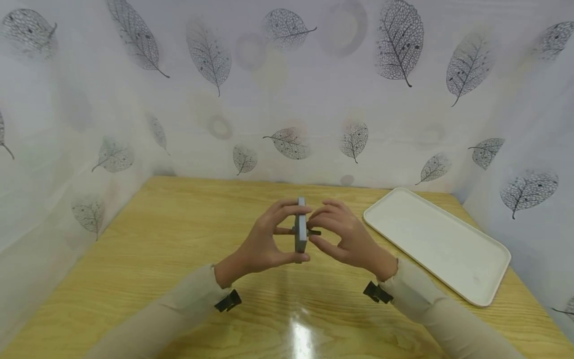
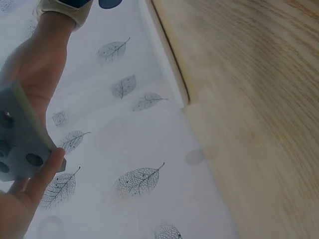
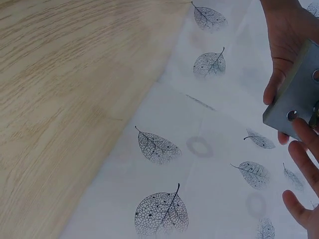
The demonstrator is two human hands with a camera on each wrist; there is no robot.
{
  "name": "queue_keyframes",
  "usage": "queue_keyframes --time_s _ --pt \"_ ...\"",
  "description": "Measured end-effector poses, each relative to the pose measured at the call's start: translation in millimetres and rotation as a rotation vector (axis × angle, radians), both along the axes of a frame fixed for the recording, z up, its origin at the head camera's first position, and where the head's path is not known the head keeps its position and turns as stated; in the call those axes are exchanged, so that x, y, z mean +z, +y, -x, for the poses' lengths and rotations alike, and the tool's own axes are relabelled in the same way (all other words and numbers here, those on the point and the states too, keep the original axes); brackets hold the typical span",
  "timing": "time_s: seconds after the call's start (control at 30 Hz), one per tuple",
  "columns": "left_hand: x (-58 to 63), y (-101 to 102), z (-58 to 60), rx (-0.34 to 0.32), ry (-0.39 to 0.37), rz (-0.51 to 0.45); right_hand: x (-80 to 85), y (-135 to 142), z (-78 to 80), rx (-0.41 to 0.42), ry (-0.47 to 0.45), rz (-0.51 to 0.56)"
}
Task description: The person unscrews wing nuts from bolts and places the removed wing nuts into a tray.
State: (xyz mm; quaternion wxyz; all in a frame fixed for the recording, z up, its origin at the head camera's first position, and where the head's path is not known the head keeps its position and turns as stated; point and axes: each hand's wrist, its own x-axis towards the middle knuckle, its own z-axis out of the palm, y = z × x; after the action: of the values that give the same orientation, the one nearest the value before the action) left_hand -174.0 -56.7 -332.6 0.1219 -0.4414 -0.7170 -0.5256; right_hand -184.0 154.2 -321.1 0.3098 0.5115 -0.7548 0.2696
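Note:
My left hand (image 1: 264, 239) holds a grey plate (image 1: 301, 224) on edge above the table, thumb at its near end and fingers at the far end. Several round holes pierce the plate (image 2: 20, 142), as the left wrist view shows. A dark bolt (image 1: 316, 233) sticks out of its right face, and one left finger reaches the small end on the left face. On the right side, my right hand (image 1: 347, 232) pinches around the bolt with thumb and index finger, its other fingers bent above. In the right wrist view the bolt is mostly cut off by the frame edge.
A white rectangular tray (image 1: 439, 244) lies at an angle on the right of the wooden table (image 1: 179, 224). A pale curtain (image 1: 287, 89) with a leaf print stands behind the table and along both sides.

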Motion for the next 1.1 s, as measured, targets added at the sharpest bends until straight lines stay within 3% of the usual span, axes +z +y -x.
queue_keyframes --time_s 0.53,0.63,0.9,1.1 --pt "-5.3 -1.2 -1.0 0.011 -0.056 0.008 -2.4 2.2 4.7 -0.048 0.361 -0.069" --pt "-6.0 -1.1 -0.9 0.007 -0.054 0.007 -2.4 2.5 4.0 -0.052 0.339 -0.062" --pt "-7.6 -1.5 -0.9 0.009 -0.052 0.008 -0.8 2.1 2.9 -0.074 0.18 -0.057" --pt "-6.4 -1.8 -1.9 0.01 -0.055 0.01 -1.2 0.7 3.8 -0.054 0.205 -0.062"
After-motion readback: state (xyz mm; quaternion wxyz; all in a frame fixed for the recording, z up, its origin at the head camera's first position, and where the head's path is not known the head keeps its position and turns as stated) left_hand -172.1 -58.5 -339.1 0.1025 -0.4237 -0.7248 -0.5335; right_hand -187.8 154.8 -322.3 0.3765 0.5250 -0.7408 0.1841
